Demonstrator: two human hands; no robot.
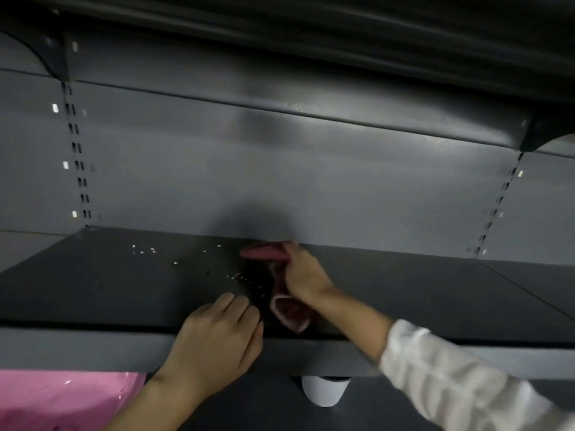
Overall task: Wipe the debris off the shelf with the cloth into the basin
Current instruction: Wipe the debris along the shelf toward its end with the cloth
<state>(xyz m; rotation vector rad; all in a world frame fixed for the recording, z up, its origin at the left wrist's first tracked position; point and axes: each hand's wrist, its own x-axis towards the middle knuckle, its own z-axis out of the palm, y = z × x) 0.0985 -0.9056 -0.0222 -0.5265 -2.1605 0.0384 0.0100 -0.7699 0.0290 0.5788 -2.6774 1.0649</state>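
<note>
A: Shelf (pixel 404 284)?
B: Dark grey, metal, back panel behind. Front lip in lighter grey.

A: Debris (pixel 239 277)?
B: Small pale crumbs, scattered on shelf left of centre. One cluster near back, another just ahead of left fingertips, close beside cloth.

A: Cloth (pixel 291 311)?
B: Reddish pink, blurred. Upper part bunched at back of shelf, against back panel. Lower part trailing forward to front edge.

A: Right hand (pixel 303 275)?
B: Reaching deep onto shelf, fingers curled round cloth, gripping it. White sleeve (pixel 451 377) on forearm.

A: Left hand (pixel 217 337)?
B: Resting on front edge of shelf, palm down, fingers bent at knuckles and lying on surface. Holding nothing. Just left of cloth, not touching as far as visible.

A: Basin (pixel 62 396)?
B: Pink, glossy, below shelf at lower left, only partly in view. Well left of cloth.

A: Anything else?
B: White cup (pixel 323 391) under shelf lip, on lower level, between forearms.
</note>
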